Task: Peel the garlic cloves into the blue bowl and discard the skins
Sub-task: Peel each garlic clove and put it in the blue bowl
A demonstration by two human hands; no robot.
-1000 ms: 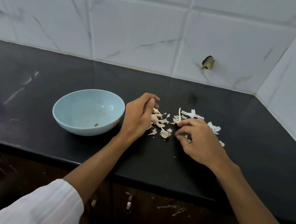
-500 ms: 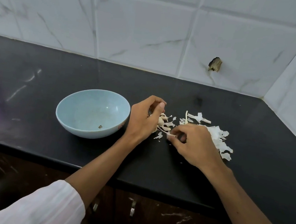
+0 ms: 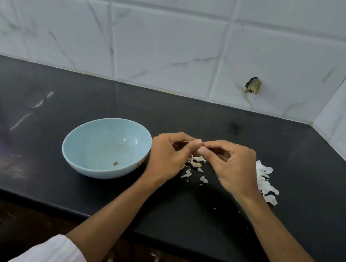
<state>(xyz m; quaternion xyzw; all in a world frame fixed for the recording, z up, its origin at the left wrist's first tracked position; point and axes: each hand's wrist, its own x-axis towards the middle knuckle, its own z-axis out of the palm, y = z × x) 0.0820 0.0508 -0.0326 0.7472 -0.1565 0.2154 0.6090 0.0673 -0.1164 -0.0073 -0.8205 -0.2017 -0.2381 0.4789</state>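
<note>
Both hands are up just over the counter point(image 3: 180, 217), fingertips meeting. The left hand point(image 3: 167, 156) and right hand point(image 3: 234, 165) are curled and pinching a garlic clove point(image 3: 197, 154), mostly hidden, with skin dangling under it. The blue bowl point(image 3: 91, 171) sits just left of the left hand, with only a tiny scrap point(image 3: 115, 163) inside. Loose skins point(image 3: 267, 183) are piled by the right wrist.

Left hand point(image 3: 167, 158) and right hand point(image 3: 235, 166) pinch together above garlic skins point(image 3: 195, 164).
</note>
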